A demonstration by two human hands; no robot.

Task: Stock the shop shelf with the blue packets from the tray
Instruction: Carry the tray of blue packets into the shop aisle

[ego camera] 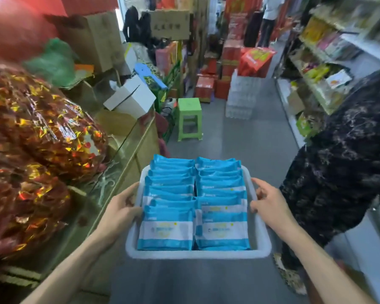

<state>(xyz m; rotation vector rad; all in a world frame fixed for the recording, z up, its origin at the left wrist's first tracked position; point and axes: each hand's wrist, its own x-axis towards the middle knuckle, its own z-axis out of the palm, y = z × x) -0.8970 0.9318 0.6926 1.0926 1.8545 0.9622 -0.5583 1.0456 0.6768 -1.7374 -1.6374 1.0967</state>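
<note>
A white plastic tray (198, 253) is held out in front of me above the grey floor. It is filled with two rows of several blue and white packets (169, 224), overlapping from back to front. My left hand (121, 207) grips the tray's left rim, thumb over the edge. The right rim is gripped by my right hand (270, 205). The shop shelf (329, 62) with mixed goods stands along the right side of the aisle, up ahead.
A person in dark patterned clothes (342, 172) stands close on my right. A glass counter (123, 154) with red and gold foil bags (42, 132) runs along the left. A green stool (189, 117), bottled water packs (242, 95) and red boxes (206, 86) crowd the aisle ahead.
</note>
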